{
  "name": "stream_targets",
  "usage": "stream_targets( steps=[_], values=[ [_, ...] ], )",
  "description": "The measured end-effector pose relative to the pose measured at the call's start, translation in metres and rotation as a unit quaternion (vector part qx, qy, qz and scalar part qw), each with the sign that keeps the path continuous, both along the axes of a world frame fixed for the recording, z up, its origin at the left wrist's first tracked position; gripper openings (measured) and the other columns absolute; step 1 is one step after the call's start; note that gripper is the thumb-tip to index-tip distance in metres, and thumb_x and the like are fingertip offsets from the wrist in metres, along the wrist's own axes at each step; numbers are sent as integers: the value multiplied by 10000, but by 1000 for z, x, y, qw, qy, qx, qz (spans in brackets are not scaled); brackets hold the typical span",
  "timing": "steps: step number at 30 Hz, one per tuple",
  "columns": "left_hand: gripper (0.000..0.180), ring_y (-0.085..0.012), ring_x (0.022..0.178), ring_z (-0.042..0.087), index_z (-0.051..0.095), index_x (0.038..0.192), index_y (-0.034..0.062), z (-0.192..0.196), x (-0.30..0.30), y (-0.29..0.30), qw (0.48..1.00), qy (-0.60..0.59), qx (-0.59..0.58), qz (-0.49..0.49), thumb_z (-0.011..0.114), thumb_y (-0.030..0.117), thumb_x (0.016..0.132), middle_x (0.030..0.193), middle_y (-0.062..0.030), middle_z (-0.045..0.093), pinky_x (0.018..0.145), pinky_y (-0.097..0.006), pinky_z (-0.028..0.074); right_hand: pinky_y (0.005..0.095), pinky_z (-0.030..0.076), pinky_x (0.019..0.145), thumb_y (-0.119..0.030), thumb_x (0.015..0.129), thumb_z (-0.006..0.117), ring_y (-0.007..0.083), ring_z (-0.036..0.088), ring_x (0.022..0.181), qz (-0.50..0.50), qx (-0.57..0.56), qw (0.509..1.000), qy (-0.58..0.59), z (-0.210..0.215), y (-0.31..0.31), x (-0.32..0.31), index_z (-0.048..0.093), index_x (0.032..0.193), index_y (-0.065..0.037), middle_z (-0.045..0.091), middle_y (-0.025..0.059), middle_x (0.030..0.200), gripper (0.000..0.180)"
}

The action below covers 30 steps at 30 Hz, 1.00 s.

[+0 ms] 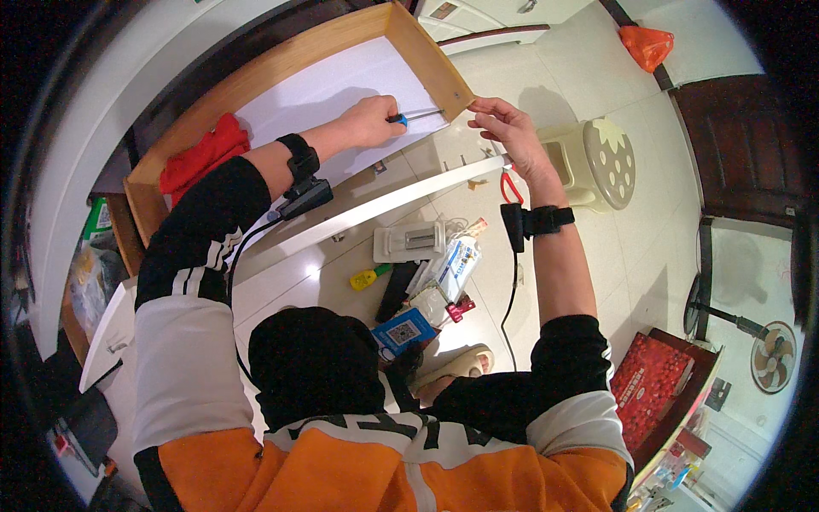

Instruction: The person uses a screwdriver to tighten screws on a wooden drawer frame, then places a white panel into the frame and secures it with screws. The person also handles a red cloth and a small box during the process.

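Note:
My left hand is closed around the blue-and-black handle of a screwdriver inside a wooden drawer. The screwdriver's thin shaft points right, toward the drawer's near right corner; whether its tip sits in a screw I cannot tell. With fingers partly spread, my right hand has its fingertips against the outside of that corner. Below the drawer, a long white panel stands apart from it, its right end beside my right wrist. A red loop-shaped handle shows next to that wrist. Red cloth lies at the drawer's left end.
On the tiled floor lie a white box-like device, a yellow-green tool, a blue card and several packets. A cream stool stands at the right. Farther off are a red carton, a fan and an orange bag.

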<state>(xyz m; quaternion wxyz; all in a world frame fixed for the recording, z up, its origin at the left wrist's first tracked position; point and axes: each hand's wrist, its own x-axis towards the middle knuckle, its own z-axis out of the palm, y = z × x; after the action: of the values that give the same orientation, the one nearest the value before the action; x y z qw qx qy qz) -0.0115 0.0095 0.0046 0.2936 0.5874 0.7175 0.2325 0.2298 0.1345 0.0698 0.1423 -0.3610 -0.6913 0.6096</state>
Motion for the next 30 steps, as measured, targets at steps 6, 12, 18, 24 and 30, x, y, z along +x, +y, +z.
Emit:
stream_targets(
  steps=[6,12,18,24,30],
  values=[
    [289,-195,615,601,588,886,-17,-1,2,-1,999,-39,6,8,720,226,803,747,-114,628,572,-368,485,284,452,874,-196,919,613,115,626,985,2,2,1000,-12,1,1,0,638,1163,-112,668,3,1137,259],
    [217,-128,558,570,558,874,5,2,6,-1,977,-173,-118,32,645,203,900,685,-57,591,491,-300,444,280,451,882,-202,929,603,116,626,993,7,2,1000,-11,0,1,0,628,1173,-114,664,-1,1154,261],
    [229,-119,589,565,578,868,14,5,8,-5,930,-332,-156,38,574,226,953,698,-37,593,512,-279,450,269,452,842,-154,878,636,105,628,950,-5,-15,1000,5,0,1,0,645,1156,-105,671,-2,1096,283],
    [229,-110,598,551,612,861,23,2,8,-5,958,-261,-109,46,585,239,933,712,-26,600,552,-269,456,265,450,824,-140,862,643,101,626,938,-14,-10,1000,3,3,-2,-1,655,1150,-103,672,1,1063,290],
    [264,-116,593,538,643,787,8,7,6,-1,966,-212,-139,47,618,256,875,656,-32,587,556,-305,433,270,451,831,-160,870,637,101,626,945,-9,-8,1000,5,3,-1,0,657,1146,-110,672,-1,1061,281]
  ],
)
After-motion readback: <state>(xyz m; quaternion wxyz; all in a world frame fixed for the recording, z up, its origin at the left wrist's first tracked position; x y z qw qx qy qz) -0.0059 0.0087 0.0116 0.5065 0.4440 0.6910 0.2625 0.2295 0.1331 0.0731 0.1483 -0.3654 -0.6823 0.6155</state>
